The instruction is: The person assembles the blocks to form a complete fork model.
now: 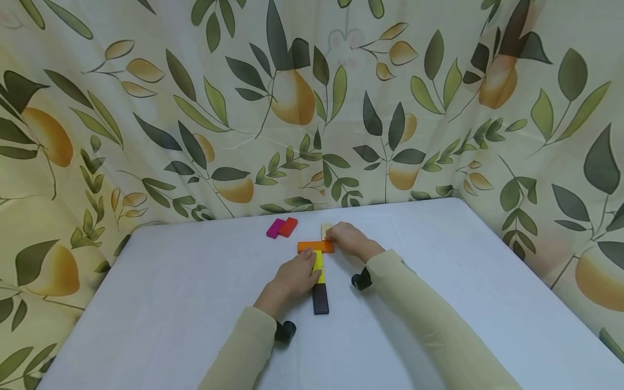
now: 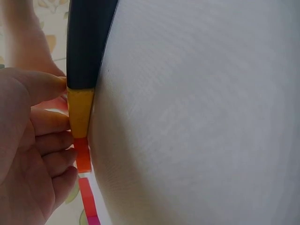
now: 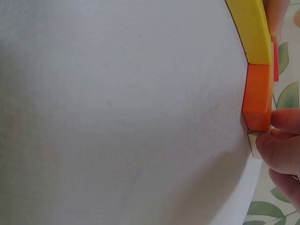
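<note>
A black block [image 1: 320, 299], a yellow block [image 1: 319, 264] and a crosswise orange block [image 1: 308, 247] lie joined in a T on the white table. Beyond the orange one sits a pale wooden block [image 1: 325, 229], touching it in the right wrist view. My left hand [image 1: 291, 276] rests on the yellow block from the left, its thumb near the seam with the black block [image 2: 89, 44] and its outstretched fingertips along the yellow and orange blocks. At the far side, my right hand [image 1: 351, 239] pinches the pale block [image 3: 255, 144] beside the orange block's end, partly hiding it.
A magenta block [image 1: 275, 228] and a red block [image 1: 288, 227] lie against each other at the back, left of the T. A white cloth covers the table [image 1: 170, 303]. Behind it hangs a leaf-and-fruit patterned curtain [image 1: 195, 157].
</note>
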Demonstrator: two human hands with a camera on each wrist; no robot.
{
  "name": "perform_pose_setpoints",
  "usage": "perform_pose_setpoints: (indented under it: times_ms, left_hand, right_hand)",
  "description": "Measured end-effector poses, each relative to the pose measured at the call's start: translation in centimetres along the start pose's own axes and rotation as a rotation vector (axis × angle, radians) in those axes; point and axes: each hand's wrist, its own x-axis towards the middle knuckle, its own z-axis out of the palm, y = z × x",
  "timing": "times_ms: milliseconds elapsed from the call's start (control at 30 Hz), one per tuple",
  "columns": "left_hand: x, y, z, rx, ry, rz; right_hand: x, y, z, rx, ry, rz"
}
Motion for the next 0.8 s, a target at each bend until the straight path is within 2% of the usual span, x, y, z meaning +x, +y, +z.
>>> perform_pose_setpoints:
  times_ms: [533, 800]
  left_hand:
    - [0.11, 0.13, 0.3, 0.007, -0.002, -0.007]
    - [-0.07, 0.13, -0.38, 0.059, 0.012, 0.012]
  right_hand:
    - [-0.36, -0.32, 0.0, -0.042, 0.0, 0.019]
    - [-0.31, -0.34, -0.01, -0.027, 0.055, -0.026]
